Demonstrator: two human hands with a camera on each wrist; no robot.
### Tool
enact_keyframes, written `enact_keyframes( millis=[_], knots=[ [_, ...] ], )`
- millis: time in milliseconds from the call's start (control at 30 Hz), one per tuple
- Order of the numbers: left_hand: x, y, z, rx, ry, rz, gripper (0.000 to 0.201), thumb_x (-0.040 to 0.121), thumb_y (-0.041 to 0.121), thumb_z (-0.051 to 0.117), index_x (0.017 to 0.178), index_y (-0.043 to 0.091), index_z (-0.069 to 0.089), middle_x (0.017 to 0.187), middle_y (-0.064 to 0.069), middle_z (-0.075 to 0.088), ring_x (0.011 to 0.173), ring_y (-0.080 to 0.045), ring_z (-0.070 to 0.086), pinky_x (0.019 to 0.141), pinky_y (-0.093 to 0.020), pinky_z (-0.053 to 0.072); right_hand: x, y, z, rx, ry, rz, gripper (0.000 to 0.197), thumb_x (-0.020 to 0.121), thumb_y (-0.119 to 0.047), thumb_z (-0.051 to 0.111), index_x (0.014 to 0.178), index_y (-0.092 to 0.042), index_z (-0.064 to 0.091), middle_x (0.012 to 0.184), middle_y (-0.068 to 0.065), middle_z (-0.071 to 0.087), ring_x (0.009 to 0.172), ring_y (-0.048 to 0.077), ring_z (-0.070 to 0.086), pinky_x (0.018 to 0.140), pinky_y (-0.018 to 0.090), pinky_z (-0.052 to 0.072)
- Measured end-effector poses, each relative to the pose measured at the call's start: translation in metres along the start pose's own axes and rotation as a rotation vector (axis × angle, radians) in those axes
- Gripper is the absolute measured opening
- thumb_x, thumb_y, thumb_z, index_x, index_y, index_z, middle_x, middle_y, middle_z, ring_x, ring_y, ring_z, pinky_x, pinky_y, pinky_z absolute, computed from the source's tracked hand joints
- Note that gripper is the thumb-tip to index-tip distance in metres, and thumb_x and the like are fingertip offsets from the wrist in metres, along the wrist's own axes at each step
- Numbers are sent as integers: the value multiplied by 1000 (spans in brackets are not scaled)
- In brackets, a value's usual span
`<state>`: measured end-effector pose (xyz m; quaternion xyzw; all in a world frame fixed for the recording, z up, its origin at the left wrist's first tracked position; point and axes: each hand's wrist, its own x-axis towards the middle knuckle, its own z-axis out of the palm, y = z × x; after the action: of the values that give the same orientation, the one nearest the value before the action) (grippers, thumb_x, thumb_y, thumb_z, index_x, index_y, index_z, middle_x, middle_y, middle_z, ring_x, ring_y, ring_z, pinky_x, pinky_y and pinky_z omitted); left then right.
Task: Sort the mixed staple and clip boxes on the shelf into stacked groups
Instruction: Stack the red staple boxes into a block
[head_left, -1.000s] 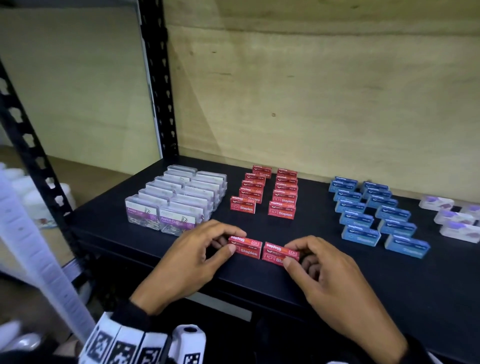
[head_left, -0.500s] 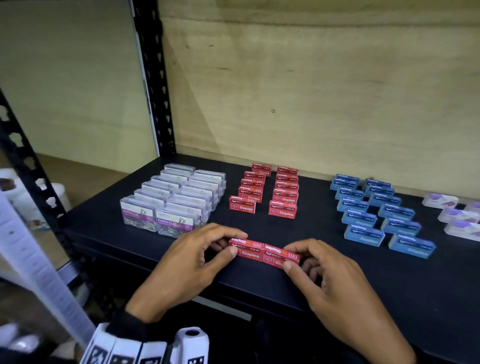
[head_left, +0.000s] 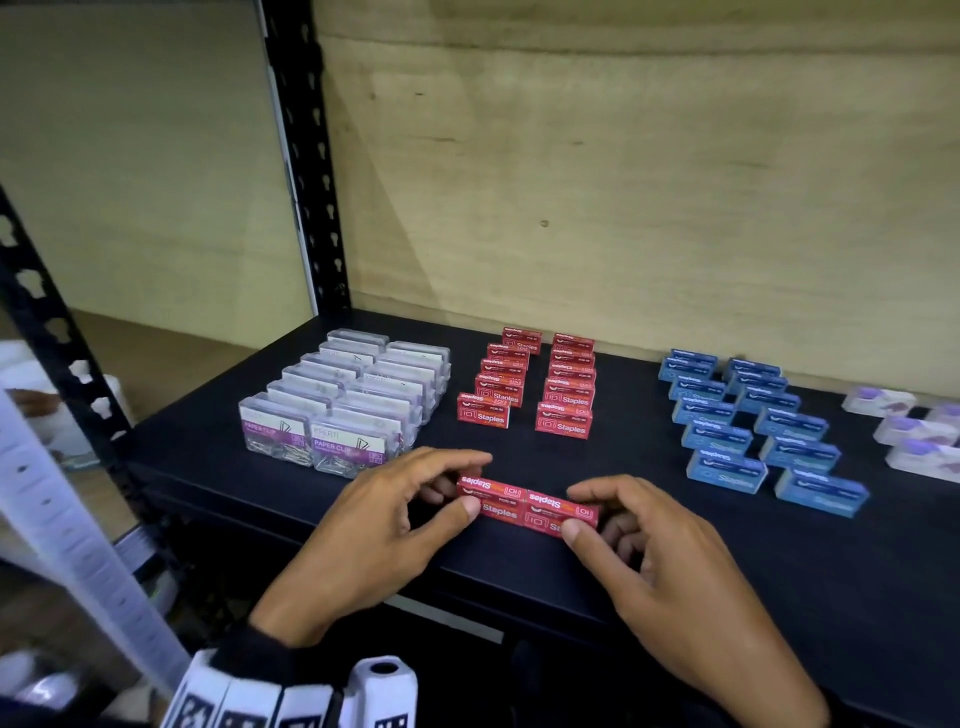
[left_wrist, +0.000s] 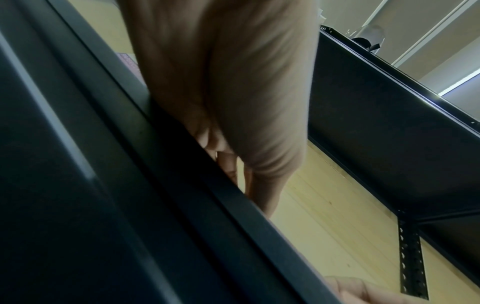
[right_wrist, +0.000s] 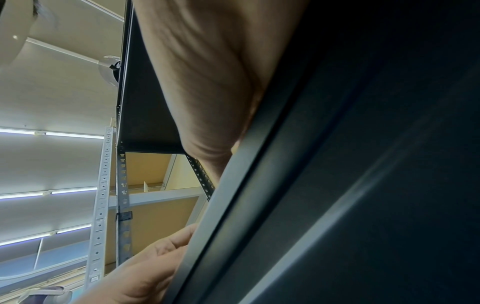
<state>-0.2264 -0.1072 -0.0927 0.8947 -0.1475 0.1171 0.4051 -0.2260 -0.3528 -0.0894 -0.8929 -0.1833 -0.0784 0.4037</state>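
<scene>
From the head view the left hand (head_left: 374, 525) pinches one red staple box (head_left: 491, 498) and the right hand (head_left: 670, 561) pinches another (head_left: 561, 512), end to end near the shelf (head_left: 779, 571) front edge, while both wrist views hide the fingers behind that edge.

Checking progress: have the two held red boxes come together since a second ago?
Yes. The two red boxes were apart before; now they touch end to end at the shelf front, left hand and right hand pinching them.
</scene>
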Motion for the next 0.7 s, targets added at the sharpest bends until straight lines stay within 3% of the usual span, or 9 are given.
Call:
enact_keyframes(
  millis=[200, 300, 433, 567, 633, 700],
  knots=[
    [1, 8, -1, -56, 18, -53, 47, 84, 54, 58, 129, 44, 55, 110, 24, 56, 100, -5, 60, 77, -18, 50, -2, -9, -5, 81, 36, 38, 29, 79, -59, 60, 103, -42, 63, 99, -23, 54, 81, 4, 61, 69, 12, 48],
    [1, 17, -8, -51, -31, -71, 48, 85, 58, 52, 131, 45, 50, 117, 30, 50, 105, 1, 58, 83, -17, 50, -2, -10, -11, 122, 7, 74, 42, 72, -67, 57, 106, -43, 63, 105, -26, 52, 86, 3, 61, 77, 18, 52],
    [0, 38, -31, 127, -92, -67, 51, 84, 68, 43, 132, 50, 44, 122, 41, 38, 110, 11, 50, 80, -11, 47, -6, -22, -34, 46, -81, 73, 50, 65, -76, 52, 109, -53, 56, 113, -27, 47, 97, -2, 56, 79, 25, 52],
    [16, 71, -61, 356, -111, -52, 44, 83, 69, 45, 124, 53, 50, 104, 30, 54, 93, 13, 54, 76, -15, 47, -4, -46, -69, -100, -161, 58, 53, 62, -80, 45, 113, -65, 42, 116, -33, 40, 91, -6, 53, 71, 20, 47],
    [34, 82, -71, 505, -154, -28, 40, 85, 68, 46, 121, 51, 53, 104, 24, 61, 82, 9, 59, 80, -18, 49, 5, -59, -83, -212, -208, 52, 53, 62, -81, 39, 111, -61, 45, 114, -35, 42, 91, -14, 49, 69, 18, 45],
    [57, 88, -77, 641, -232, 7, 36, 87, 64, 50, 119, 49, 55, 106, 26, 64, 83, 8, 58, 84, -26, 51, 23, -69, -94, -315, -244, 57, 48, 68, -79, 40, 106, -52, 52, 100, -26, 53, 89, -15, 50, 70, 16, 44]
  ],
)
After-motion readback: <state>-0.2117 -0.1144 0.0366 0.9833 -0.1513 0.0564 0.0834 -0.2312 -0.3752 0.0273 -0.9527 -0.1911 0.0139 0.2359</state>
